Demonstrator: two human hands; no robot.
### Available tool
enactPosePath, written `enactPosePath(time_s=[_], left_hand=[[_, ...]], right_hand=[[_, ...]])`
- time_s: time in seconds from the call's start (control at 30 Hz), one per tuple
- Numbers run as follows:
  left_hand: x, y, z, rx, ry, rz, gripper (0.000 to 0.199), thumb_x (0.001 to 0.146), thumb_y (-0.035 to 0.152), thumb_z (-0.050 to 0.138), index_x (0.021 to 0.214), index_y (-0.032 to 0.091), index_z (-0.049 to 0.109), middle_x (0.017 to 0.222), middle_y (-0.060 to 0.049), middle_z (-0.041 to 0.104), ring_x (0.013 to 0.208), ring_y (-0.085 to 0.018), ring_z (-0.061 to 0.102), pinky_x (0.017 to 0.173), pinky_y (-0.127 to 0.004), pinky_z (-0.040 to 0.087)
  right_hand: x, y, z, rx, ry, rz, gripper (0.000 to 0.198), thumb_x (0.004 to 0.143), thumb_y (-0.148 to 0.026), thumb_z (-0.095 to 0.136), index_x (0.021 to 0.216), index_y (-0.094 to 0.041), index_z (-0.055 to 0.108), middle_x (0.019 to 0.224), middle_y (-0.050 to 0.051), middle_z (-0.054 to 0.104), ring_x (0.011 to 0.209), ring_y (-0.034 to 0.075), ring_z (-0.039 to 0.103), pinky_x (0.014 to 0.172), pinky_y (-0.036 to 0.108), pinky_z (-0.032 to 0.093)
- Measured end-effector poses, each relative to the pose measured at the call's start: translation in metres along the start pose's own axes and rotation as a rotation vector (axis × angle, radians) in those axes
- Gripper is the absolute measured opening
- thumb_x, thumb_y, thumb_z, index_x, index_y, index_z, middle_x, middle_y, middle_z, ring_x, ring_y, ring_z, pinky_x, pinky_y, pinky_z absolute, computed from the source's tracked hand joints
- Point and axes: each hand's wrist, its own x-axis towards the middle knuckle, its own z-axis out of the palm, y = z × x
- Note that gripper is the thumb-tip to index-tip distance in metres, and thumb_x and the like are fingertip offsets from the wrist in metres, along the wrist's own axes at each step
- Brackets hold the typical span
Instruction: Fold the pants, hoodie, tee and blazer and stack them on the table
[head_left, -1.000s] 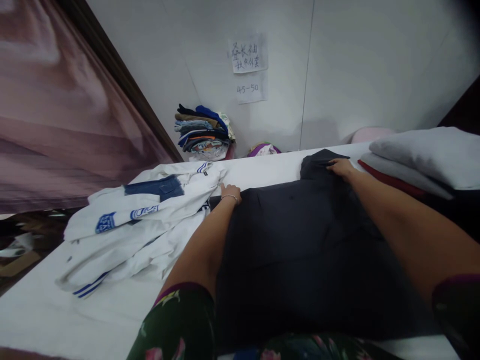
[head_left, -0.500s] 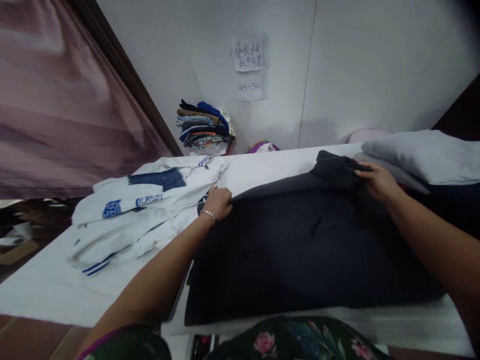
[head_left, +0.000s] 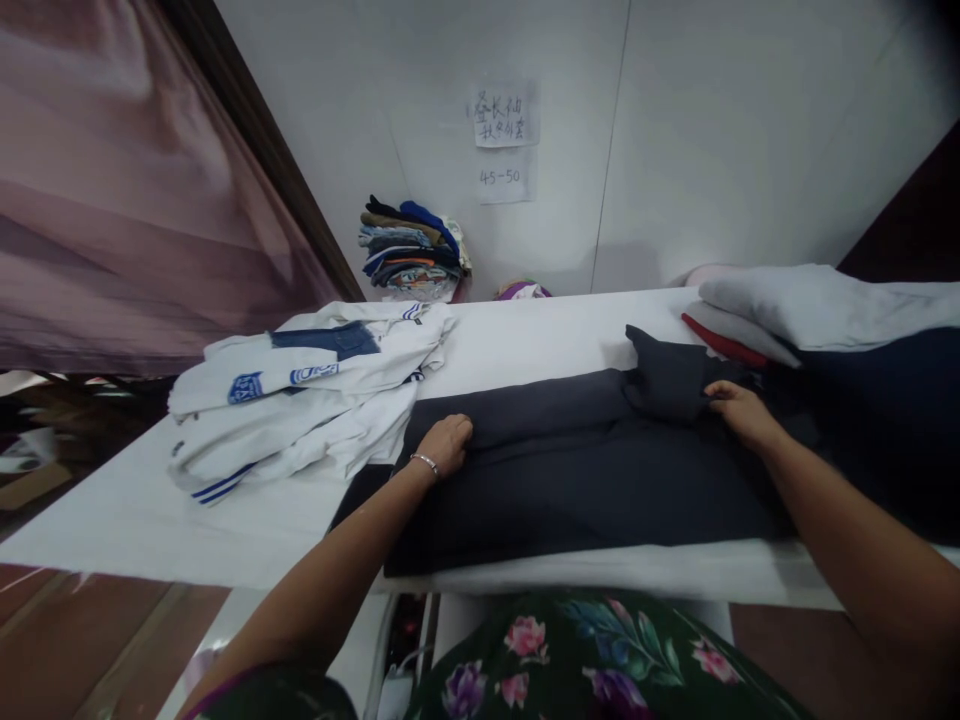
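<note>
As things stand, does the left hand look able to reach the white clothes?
Probably yes. The left hand touches the dark garment, but the white clothes lie just beside its left end, with nothing standing between.

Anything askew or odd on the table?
White clothing lies rumpled on the left of the table, unlike the folded stack behind. A flap of the dark garment juts past its straight far edge, beside the right hand.

garment [head_left: 585,490]: near-black | clothes heap [head_left: 345,420]: white, blue-striped | top [head_left: 555,660]: green, floral
</note>
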Motion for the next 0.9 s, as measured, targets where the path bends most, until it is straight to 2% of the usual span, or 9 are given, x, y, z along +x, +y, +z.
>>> enactPosePath(time_s=[0.17,0.33,0.43,0.53,0.73,0.8,0.9], left_hand=[[-0.009,0.001,0.001,0.069,0.061,-0.082,0.026,0.073,0.003,0.045,0.090,0.019,0.056,0.105,-0.008,0.059,0.096,-0.022,0.053,0.084,-0.035,0.042],[-0.010,0.002,0.004,0.052,0.025,-0.138,0.025,0.072,0.001,0.045,0.083,0.020,0.056,0.095,-0.006,0.059,0.090,-0.021,0.054,0.076,-0.033,0.043],[-0.008,0.001,-0.006,0.041,0.080,-0.159,0.025,0.071,0.001,0.046,0.083,0.020,0.055,0.096,-0.007,0.059,0.091,-0.021,0.054,0.076,-0.033,0.043],[-0.012,0.003,-0.012,0.047,0.145,-0.166,0.024,0.071,0.001,0.047,0.084,0.019,0.054,0.097,-0.007,0.059,0.092,-0.021,0.054,0.077,-0.033,0.042],[-0.024,0.012,0.001,0.047,0.002,-0.070,0.024,0.073,-0.001,0.043,0.081,0.019,0.055,0.095,-0.007,0.060,0.089,-0.021,0.054,0.078,-0.032,0.042],[-0.027,0.013,0.001,0.048,0.031,-0.086,0.025,0.072,-0.001,0.043,0.082,0.019,0.055,0.094,-0.007,0.060,0.089,-0.021,0.054,0.078,-0.032,0.042],[-0.030,0.014,-0.002,0.043,0.120,-0.141,0.025,0.071,-0.001,0.044,0.083,0.019,0.055,0.095,-0.008,0.060,0.090,-0.022,0.054,0.079,-0.034,0.042]], right_hand=[[-0.004,0.002,0.002,0.257,0.030,0.088,0.018,0.049,-0.021,0.055,0.065,-0.025,0.050,0.056,-0.003,0.053,0.049,0.015,0.046,0.048,0.027,0.038],[-0.007,0.005,0.002,0.416,0.084,0.073,0.016,0.047,-0.018,0.056,0.059,-0.022,0.045,0.055,-0.004,0.047,0.051,0.011,0.042,0.050,0.025,0.034],[-0.007,0.003,-0.002,0.471,0.110,0.037,0.018,0.049,-0.019,0.057,0.058,-0.021,0.042,0.056,-0.004,0.045,0.052,0.010,0.041,0.052,0.024,0.034],[-0.010,0.003,-0.008,0.483,0.111,0.006,0.020,0.049,-0.018,0.057,0.058,-0.020,0.039,0.056,-0.005,0.045,0.053,0.010,0.041,0.053,0.023,0.033],[-0.024,0.010,-0.009,0.336,0.052,0.031,0.014,0.046,-0.010,0.048,0.056,-0.019,0.049,0.048,-0.004,0.047,0.046,0.009,0.035,0.046,0.023,0.021],[-0.026,0.012,-0.006,0.318,0.081,0.029,0.016,0.046,-0.010,0.045,0.059,-0.019,0.048,0.047,-0.005,0.045,0.045,0.008,0.033,0.045,0.024,0.020],[-0.028,0.013,-0.003,0.329,0.157,0.008,0.017,0.046,-0.014,0.044,0.062,-0.021,0.043,0.053,-0.005,0.047,0.048,0.009,0.038,0.047,0.023,0.026]])
